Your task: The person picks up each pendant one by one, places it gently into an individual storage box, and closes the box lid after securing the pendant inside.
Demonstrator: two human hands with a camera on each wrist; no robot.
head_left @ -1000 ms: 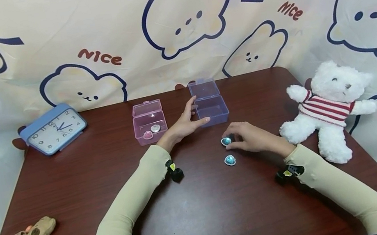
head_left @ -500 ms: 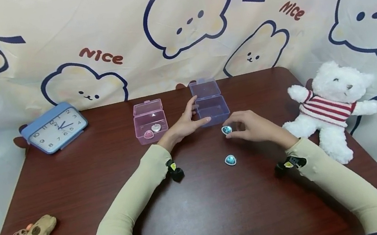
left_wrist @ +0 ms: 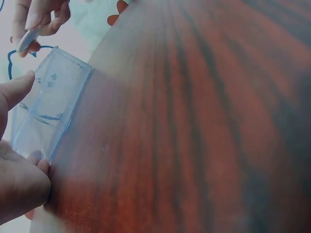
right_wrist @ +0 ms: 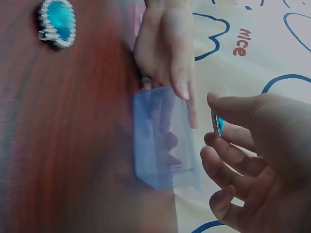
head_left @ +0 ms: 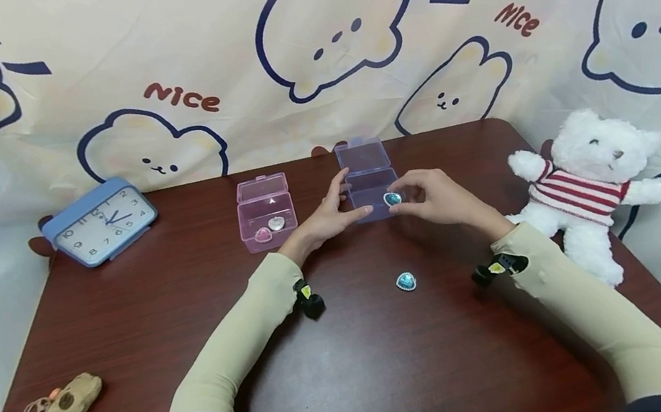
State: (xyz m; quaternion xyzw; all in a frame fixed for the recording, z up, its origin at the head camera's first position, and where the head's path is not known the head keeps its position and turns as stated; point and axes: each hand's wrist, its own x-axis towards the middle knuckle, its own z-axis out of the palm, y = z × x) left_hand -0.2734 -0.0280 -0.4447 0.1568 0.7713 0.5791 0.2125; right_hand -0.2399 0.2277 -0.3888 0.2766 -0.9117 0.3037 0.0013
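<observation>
A clear blue plastic box (head_left: 365,187) stands with its lid up near the table's back edge. My left hand (head_left: 324,216) rests against its left side, fingers fairly straight, the thumb along the front. Over the box's front right part, my right hand (head_left: 439,196) pinches a blue gem (head_left: 392,199) with a beaded silver rim between thumb and fingertips. In the right wrist view that gem (right_wrist: 220,126) is edge-on, beyond the box (right_wrist: 158,141). A second blue gem (head_left: 406,281) lies on the table in front of the box.
Left of the blue box is an open pink box (head_left: 249,212) holding a pink gem (head_left: 263,235) and a white gem (head_left: 277,224). A blue clock (head_left: 103,222) and a tan pouch-like item (head_left: 75,403) are at the left. A white teddy bear (head_left: 586,203) sits right.
My right hand has carried the blue gem from the table, beside the other one, up and back to the blue box. My left hand has stayed at the box.
</observation>
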